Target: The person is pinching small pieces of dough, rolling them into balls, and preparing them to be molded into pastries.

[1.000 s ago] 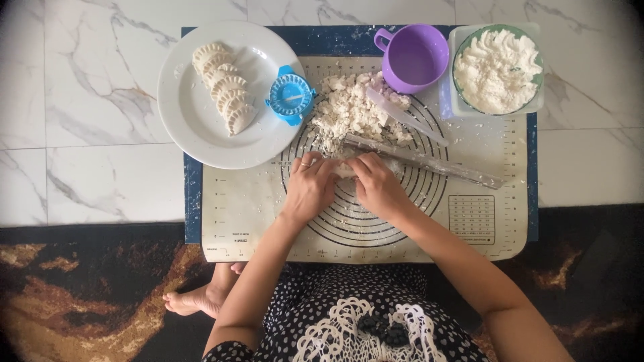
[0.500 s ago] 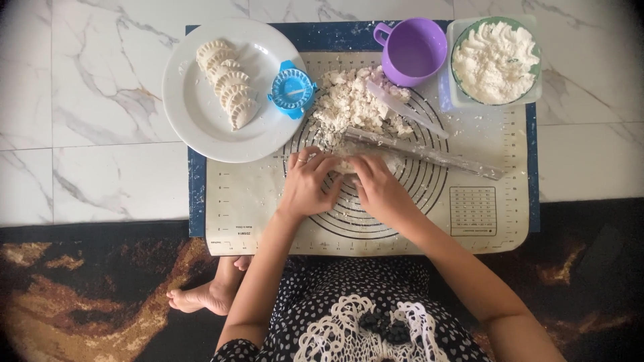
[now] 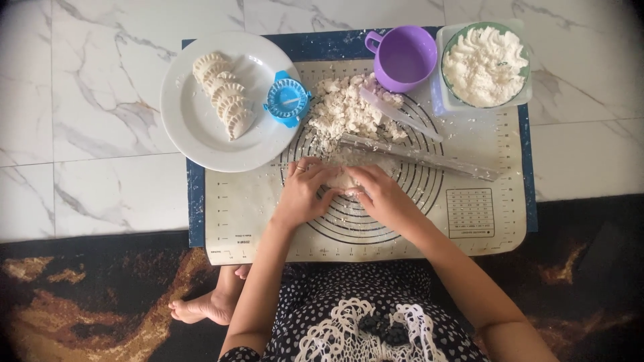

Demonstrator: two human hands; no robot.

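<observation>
My left hand [image 3: 303, 193] and my right hand [image 3: 381, 196] press together on a small lump of pale dough [image 3: 343, 178] on the cream baking mat [image 3: 469, 221] with printed circles. Most of the lump is hidden under my fingers. Just beyond my hands lies a clear rolling pin [image 3: 419, 157], tilted across the mat. Behind it sits a crumbly heap of dough [image 3: 345, 110] with a pale spatula [image 3: 397, 114] resting on it.
A white plate [image 3: 188, 121] at the left holds several shaped dumplings [image 3: 225, 100]. A blue dumpling press [image 3: 286, 100] rests at its edge. A purple cup [image 3: 406, 59] and a bowl of white filling [image 3: 484, 64] stand at the back right. Marble floor surrounds the mat.
My hands stay on the dough lump and have shifted only slightly, the fingers drawing closer together over it. The camera view has drifted a little.
</observation>
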